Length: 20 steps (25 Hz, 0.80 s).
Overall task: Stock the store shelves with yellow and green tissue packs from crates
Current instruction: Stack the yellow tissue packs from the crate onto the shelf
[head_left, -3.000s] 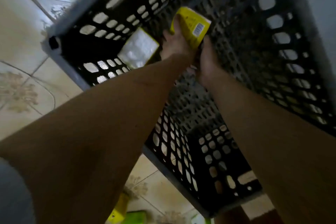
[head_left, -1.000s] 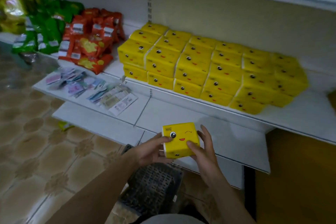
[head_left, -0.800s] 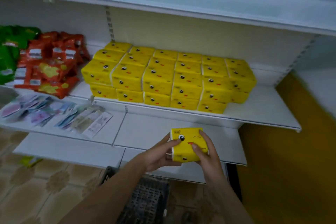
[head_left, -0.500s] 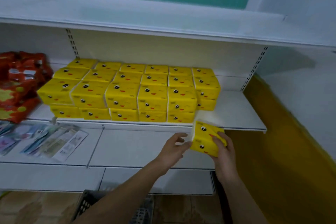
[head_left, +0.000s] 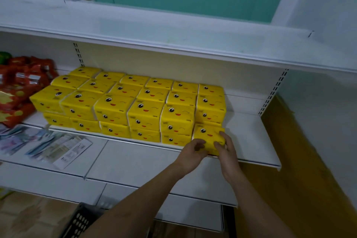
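A yellow tissue pack (head_left: 207, 135) with a winking face sits at the front of the white shelf (head_left: 257, 141), at the right end of the stacked yellow packs (head_left: 123, 100). My left hand (head_left: 191, 152) grips its lower left side with curled fingers. My right hand (head_left: 225, 148) grips its right front corner. The stack is two packs high and several packs wide and deep. A black perforated crate (head_left: 79, 220) shows at the bottom edge, partly hidden by my left arm.
Red snack bags (head_left: 21, 87) lie left of the stack. Flat sachets and leaflets (head_left: 48, 145) are spread on the lower shelf (head_left: 135, 164). An upper shelf (head_left: 173, 33) overhangs the packs. A yellow-and-white wall (head_left: 309, 141) closes the right side.
Both hands have carried the yellow pack up from in front of the lower shelf onto the shelf, setting it against the right end of the stack. The view has moved closer.
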Available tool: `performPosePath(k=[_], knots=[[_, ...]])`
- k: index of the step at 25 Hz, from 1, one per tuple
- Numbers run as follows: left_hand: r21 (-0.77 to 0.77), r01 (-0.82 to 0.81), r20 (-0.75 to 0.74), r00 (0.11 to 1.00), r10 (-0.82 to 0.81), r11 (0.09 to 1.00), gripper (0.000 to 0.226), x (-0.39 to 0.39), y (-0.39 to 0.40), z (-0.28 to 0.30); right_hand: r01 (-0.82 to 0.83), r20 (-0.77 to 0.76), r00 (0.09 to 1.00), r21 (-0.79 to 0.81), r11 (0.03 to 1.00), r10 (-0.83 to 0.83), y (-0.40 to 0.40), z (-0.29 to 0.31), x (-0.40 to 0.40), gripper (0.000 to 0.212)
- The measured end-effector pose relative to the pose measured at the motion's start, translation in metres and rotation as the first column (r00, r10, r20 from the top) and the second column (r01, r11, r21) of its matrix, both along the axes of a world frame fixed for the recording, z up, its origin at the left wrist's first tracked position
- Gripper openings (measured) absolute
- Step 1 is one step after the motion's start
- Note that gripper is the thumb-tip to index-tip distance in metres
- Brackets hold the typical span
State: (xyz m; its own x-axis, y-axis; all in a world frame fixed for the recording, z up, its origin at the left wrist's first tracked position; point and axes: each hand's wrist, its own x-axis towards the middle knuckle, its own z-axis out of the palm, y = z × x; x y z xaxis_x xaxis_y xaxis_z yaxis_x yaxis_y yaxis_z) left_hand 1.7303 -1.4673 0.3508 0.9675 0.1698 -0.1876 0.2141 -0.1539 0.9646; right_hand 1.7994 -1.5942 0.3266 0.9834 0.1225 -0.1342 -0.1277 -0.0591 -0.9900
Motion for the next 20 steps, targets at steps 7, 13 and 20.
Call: performPosePath(k=[7,13,20], knots=[[0.072,-0.046,-0.015,0.999,0.048,0.996,0.040,0.015,-0.003,-0.008,-0.064,0.098,0.991,-0.281,0.958,0.095,-0.001,-0.010,0.023,0.048],[0.237,-0.077,0.109,0.993,0.052,0.969,0.037,-0.016,0.009,-0.025,0.341,0.149,0.936,-0.164,0.926,-0.318,0.003,-0.012,-0.014,0.040],[0.524,-0.029,0.105,0.994,-0.031,0.851,0.030,-0.107,0.100,-0.091,0.103,0.069,0.994,-0.314,0.944,-0.086,0.090,-0.051,-0.102,0.016]])
